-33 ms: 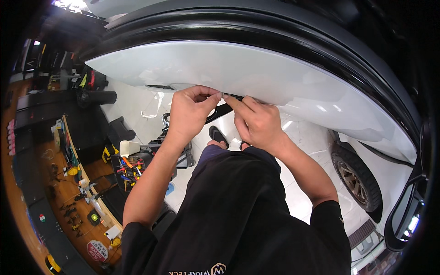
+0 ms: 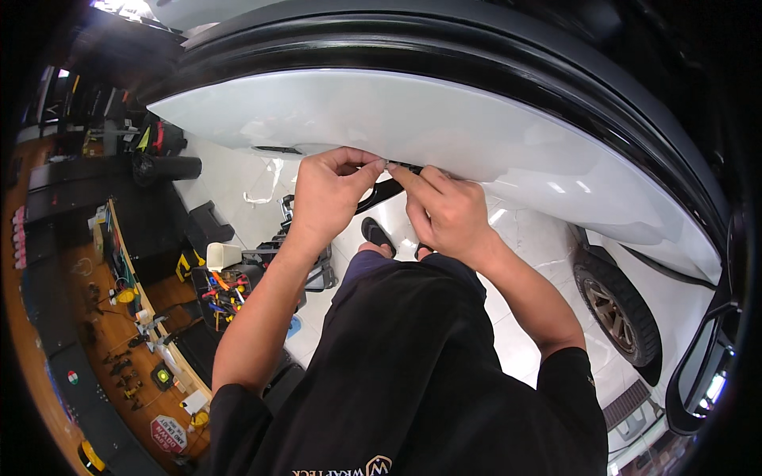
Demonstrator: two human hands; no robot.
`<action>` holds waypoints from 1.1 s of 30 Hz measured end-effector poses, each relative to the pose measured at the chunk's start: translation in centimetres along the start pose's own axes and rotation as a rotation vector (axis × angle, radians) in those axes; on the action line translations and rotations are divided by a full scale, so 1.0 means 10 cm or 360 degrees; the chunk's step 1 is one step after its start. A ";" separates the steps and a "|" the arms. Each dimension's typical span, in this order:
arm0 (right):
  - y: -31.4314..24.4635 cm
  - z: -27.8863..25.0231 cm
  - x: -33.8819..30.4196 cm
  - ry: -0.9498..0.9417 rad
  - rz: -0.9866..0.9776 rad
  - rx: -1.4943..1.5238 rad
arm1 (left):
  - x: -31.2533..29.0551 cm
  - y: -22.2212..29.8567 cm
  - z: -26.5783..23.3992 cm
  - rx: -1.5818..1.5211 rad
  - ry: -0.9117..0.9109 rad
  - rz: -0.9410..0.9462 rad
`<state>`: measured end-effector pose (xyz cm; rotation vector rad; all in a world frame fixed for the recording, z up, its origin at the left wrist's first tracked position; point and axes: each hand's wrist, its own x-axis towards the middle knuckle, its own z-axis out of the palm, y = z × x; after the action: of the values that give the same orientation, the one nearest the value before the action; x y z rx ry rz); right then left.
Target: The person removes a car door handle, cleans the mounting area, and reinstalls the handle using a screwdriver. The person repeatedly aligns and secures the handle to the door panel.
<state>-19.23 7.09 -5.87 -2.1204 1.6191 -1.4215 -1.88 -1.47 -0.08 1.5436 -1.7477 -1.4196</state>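
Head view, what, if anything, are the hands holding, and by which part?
Can't tell: the left hand and right hand nearly meet by the white car panel; anything pinched is too small.

Bright, whitish light fills the middle of the scene, with a strong glare at the upper left washing out detail. The glossy white car panel [image 2: 381, 107] carries soft, cloudy reflections and short bright streaks toward the right; the pale floor [image 2: 508, 341] shines too. The left hand [image 2: 337, 190] and right hand [image 2: 446, 208] are evenly lit and fairly sharp, though detail between their fingertips is too small to make out. The black shirt [image 2: 397, 365] shows only faint folds. White glints flare in the side mirror [image 2: 702, 373]. Fisheye distortion curves straight edges, and the corners fall to black.
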 end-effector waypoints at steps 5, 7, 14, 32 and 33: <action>0.06 0.02 0.04 0.0005 0.0005 -0.0009 | 0.09 0.02 0.01 -0.0019 0.0004 -0.0017; 0.08 0.04 0.04 0.0036 0.0000 -0.0007 | 0.08 0.05 0.04 0.0025 0.0039 -0.0002; 0.05 0.03 0.05 0.0017 0.0002 0.0002 | 0.07 -0.09 0.06 0.0759 0.0268 0.0818; -0.22 0.16 -0.01 0.0047 0.0329 -0.0227 | 0.07 -0.18 -0.13 0.0332 -0.0187 0.0661; -0.26 0.16 0.00 0.0043 0.0357 -0.0246 | 0.10 -0.20 -0.14 0.0232 -0.0246 0.0542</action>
<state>-16.28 7.50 -5.21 -1.9251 1.9638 -1.2996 -0.08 -2.67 -1.58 1.1533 -2.1274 -1.2906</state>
